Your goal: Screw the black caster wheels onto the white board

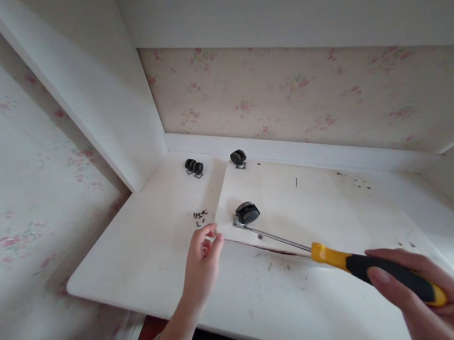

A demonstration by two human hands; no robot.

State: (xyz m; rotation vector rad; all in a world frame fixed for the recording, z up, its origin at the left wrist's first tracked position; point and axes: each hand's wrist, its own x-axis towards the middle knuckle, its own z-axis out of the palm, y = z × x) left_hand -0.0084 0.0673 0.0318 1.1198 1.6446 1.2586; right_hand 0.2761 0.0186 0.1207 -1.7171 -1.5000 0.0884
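Note:
My right hand (435,286) is wrapped round the yellow and black handle of a screwdriver (372,267). Its long shaft runs left, and the tip meets the metal plate of a black caster wheel (247,212) on a white board (319,207). At the board's front left corner, the thumb and forefinger of my left hand (203,254) close on the edge. Just beyond these fingers, several small dark screws (200,215) lie loose on the desk. Another caster (238,158) stands at the board's back left corner.
Two more casters (194,167) sit close together on the white desk (145,252), left of the board. White panels (82,72) rise at the side and overhead. Flowered wallpaper (283,86) covers the wall behind. Dark marks and holes dot the board's right end.

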